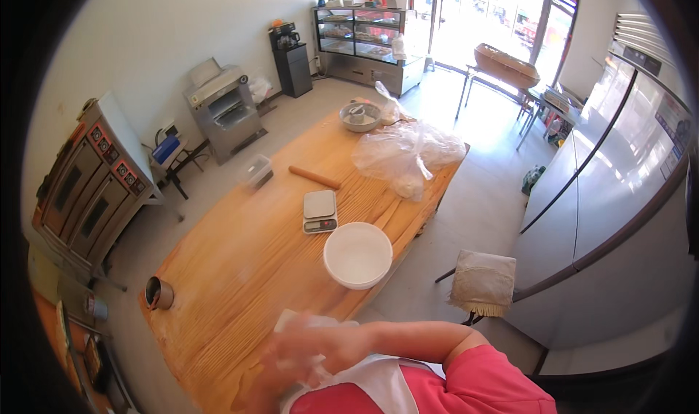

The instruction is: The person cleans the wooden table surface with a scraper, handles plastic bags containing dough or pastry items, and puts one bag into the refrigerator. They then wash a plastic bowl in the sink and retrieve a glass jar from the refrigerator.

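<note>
My right hand (pixel 341 348) reaches across in front of my chest, blurred by motion. Thin whitish, crumpled material (pixel 311 371), perhaps plastic or cloth, shows around its fingers. My left hand (pixel 267 373) is close beside it at lower left, so blurred that its fingers cannot be made out. Both are over the near end of a wooden table (pixel 235 283). Beyond them stands a white plastic bowl (pixel 357 255), with a digital kitchen scale (pixel 320 212) just past it. A wooden rolling pin (pixel 314 177) lies farther off.
Clear plastic bags (pixel 404 152) and a metal bowl (pixel 360 117) occupy the far end. A clear plastic container (pixel 258 172) and a metal cup (pixel 159 293) sit along the left edge. A deck oven (pixel 90 190) stands left; a cloth-covered stool (pixel 483 280) and refrigerator (pixel 595 184) stand right.
</note>
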Demonstrator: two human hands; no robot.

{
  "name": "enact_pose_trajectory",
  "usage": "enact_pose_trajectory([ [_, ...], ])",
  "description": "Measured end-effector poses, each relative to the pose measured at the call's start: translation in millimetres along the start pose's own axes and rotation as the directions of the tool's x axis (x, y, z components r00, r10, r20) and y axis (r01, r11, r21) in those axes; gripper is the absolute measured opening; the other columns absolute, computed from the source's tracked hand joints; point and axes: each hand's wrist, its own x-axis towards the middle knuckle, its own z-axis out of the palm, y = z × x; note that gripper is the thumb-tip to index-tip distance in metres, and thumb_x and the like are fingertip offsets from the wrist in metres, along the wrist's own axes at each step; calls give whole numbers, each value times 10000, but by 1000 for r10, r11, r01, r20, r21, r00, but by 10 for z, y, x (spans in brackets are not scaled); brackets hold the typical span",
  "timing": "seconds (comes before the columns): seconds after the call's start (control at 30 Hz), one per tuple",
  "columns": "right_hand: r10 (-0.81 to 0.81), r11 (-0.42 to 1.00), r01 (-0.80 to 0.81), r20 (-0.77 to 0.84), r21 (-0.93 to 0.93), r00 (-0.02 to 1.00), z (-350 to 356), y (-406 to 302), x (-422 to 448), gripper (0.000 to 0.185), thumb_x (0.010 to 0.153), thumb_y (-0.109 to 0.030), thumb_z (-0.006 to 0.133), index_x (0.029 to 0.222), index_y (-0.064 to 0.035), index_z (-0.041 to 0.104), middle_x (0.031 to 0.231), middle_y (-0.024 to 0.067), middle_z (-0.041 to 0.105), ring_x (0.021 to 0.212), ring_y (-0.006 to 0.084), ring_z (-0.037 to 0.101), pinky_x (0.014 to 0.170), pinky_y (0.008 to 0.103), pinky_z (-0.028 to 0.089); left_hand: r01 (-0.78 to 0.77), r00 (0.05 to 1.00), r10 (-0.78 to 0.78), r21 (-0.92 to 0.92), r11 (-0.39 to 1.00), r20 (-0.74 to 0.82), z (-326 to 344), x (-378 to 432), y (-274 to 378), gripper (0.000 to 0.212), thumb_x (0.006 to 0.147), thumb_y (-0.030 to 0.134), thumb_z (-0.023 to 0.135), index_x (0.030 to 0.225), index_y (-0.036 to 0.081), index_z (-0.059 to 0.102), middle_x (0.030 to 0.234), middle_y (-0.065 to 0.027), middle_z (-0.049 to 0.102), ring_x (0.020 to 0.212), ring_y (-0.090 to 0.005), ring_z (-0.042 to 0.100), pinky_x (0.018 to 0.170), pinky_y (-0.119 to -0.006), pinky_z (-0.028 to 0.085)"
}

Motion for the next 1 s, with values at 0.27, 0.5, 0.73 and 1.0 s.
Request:
enact_pose_trajectory([
  [0.27, -90, 940, 207, -387, 273, 918, -577, -743, -1396, 527, 657, -7, 639, 1147, 0, 444, 1061, 54, 498, 943, 110, 461, 839, 254, 358, 77, 984, -100, 150, 986, 151, 634, 951, -475, 313, 749, 115, 637, 1026, 46, 508, 866, -73, 600, 790, -171, 587, 724, -293, 463],
  [0.5, -157, 891, 389, -645, 235, 748, -609, -1003, -2345, 503, 670, 0, 667, 1121, -25, 445, 997, 35, 483, 976, 116, 463, 888, 285, 366, 301, 797, -201, -86, 950, 570, 1867, 1540, -188, 358, 798, 113, 532, 1131, 25, 432, 794, -92, 562, 672, -146, 529, 608, -230, 405],
  [0.73, -104, 909, -361, -953, -207, 284, -566, -1127, -2787, 291, 673, -51, 663, 923, -33, 515, 738, 5, 493, 623, 74, 464, 574, 236, 412, -88, 652, -272, 427, 900, 708, 2487, 1794, -473, 325, 729, 131, 496, 1037, 31, 461, 819, -49, 523, 774, -119, 480, 665, -265, 381],
  [1.0, -29, 830, -553, -995, -76, 93, -533, -1143, -3247, 220, 667, -69, 685, 834, -30, 547, 699, 5, 495, 640, 93, 481, 590, 241, 414, 48, 614, -466, 559, 828, 637, 2896, 2149, -1031, 188, 878, 97, 355, 900, 24, 527, 721, -52, 567, 651, -121, 493, 563, -239, 390],
])
